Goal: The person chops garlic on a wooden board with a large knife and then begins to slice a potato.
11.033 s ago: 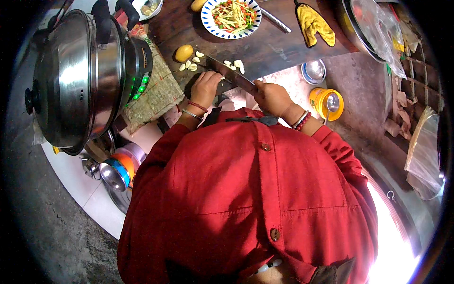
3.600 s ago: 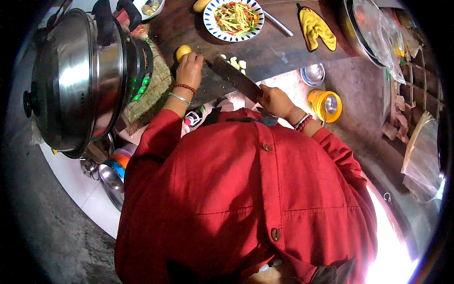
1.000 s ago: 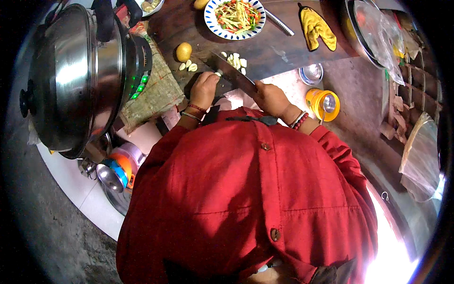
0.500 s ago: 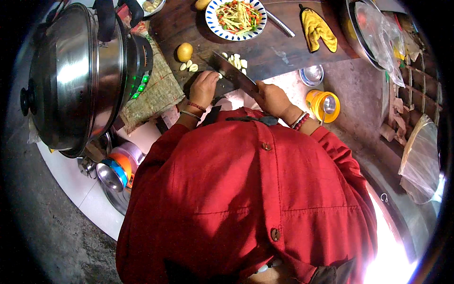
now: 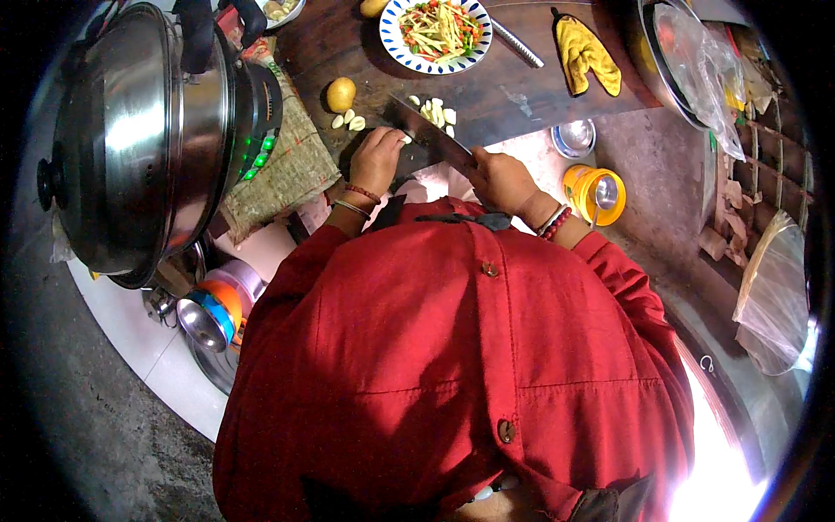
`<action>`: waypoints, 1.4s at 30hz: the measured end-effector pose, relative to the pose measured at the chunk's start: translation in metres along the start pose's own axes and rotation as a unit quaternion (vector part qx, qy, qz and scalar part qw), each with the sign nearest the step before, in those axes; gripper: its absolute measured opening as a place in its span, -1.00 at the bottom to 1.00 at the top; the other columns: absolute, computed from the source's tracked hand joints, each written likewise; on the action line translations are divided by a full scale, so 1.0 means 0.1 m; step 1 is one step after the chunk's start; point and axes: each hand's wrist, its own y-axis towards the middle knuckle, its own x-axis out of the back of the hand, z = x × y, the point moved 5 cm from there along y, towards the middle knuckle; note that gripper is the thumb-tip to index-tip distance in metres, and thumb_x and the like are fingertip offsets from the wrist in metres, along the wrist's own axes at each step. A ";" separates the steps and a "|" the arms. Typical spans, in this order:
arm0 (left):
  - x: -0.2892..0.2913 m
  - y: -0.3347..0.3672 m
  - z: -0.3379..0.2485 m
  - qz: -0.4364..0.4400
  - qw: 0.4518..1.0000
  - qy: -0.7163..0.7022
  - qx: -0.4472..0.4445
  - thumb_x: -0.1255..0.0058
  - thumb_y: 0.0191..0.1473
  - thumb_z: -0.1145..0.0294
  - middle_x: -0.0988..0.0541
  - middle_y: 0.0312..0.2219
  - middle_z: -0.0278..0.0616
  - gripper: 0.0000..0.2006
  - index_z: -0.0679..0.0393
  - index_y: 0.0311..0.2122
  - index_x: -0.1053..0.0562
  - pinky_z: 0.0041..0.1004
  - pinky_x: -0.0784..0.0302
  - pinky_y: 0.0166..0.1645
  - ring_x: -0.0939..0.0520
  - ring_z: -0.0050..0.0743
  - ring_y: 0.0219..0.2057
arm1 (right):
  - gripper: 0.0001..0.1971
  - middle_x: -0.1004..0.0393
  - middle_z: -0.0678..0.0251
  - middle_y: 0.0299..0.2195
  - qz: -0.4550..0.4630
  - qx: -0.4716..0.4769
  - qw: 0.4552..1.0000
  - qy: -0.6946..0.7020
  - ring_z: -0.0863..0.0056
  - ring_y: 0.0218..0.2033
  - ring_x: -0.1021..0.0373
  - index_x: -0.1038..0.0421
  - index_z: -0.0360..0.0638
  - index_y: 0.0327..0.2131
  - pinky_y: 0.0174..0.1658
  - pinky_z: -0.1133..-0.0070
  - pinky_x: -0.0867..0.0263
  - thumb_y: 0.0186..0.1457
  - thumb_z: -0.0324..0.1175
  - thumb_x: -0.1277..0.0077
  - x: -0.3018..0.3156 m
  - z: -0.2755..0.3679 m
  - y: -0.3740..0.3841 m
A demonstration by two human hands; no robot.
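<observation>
Cramped kitchen corner: dark wooden surface [image 5: 522, 96] ahead of you, grey concrete floor to the right, white tile low on the left. The surface is crowded: a big steel pot [image 5: 139, 139] with a lid sits on a cooker at the far left on a woven mat [image 5: 283, 174], and a plate of shredded salad [image 5: 437, 30] sits at the far edge with a yellow cloth [image 5: 587, 56] to its right. Your right hand [image 5: 500, 178] is clenched round the handle of the cleaver [image 5: 426, 135], blade angled up-left across the wood. Your left hand [image 5: 376, 161] is curled knuckles-up, pinning a small pale piece just beside the blade; I cannot tell exactly what is under the fingers. Garlic cloves [image 5: 435, 111] lie loose just beyond the blade, with a few more cloves near the small round potato [image 5: 341, 94]. My read: the cloves are light, firm and a bit slick once peeled, so they will roll or skid, so pin them flat with fingertips tucked. The cleaver is heavy and stiff; hold it at the handle, close to the blade. The potato is round and would roll. Elbow room is tight, with the pot close on the left. A yellow jar [image 5: 593, 193] and a steel bowl [image 5: 574, 137] sit below the surface edge on the right.
</observation>
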 end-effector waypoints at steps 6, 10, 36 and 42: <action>-0.02 -0.02 0.03 -0.009 1.000 0.015 0.004 -0.12 0.07 0.47 -0.56 -0.26 -0.07 -0.87 0.22 -0.25 -0.52 -0.24 -0.53 -0.15 -0.59 0.02 -0.23 | -0.80 -0.53 -0.05 -0.46 0.009 0.019 0.999 -0.034 -0.06 -0.40 -0.50 -0.35 -0.18 -0.20 -0.33 0.18 -0.41 0.11 -0.36 0.06 0.07 0.11 -0.01; -0.01 -0.04 0.02 -0.005 1.000 0.029 0.003 -0.11 0.08 0.46 -0.57 -0.28 -0.06 -0.88 0.23 -0.27 -0.51 -0.23 -0.53 -0.18 -0.59 0.02 -0.25 | -0.81 -0.53 -0.03 -0.46 0.017 0.028 0.997 -0.075 -0.05 -0.40 -0.50 -0.35 -0.18 -0.20 -0.32 0.19 -0.41 0.10 -0.37 0.08 0.06 0.15 -0.01; -0.03 -0.03 0.01 -0.019 1.000 0.013 -0.004 -0.10 0.07 0.49 -0.57 -0.26 -0.07 -0.87 0.21 -0.24 -0.55 -0.23 -0.52 -0.14 -0.59 0.01 -0.22 | -0.80 -0.52 -0.08 -0.41 -0.032 -0.025 0.997 0.064 -0.11 -0.36 -0.47 -0.36 -0.16 -0.20 -0.29 0.13 -0.37 0.15 -0.30 0.08 -0.04 -0.06 0.05; 0.17 0.05 0.11 -0.078 0.996 0.030 -0.022 -0.07 0.05 0.51 -0.55 -0.26 -0.11 -0.86 0.16 -0.24 -0.55 -0.20 -0.53 -0.12 -0.58 -0.01 -0.21 | -0.75 -0.51 -0.04 -0.49 -0.049 0.048 0.997 0.043 -0.05 -0.42 -0.46 -0.37 -0.22 -0.16 -0.36 0.21 -0.36 0.12 -0.31 -0.03 0.02 -0.05 -0.04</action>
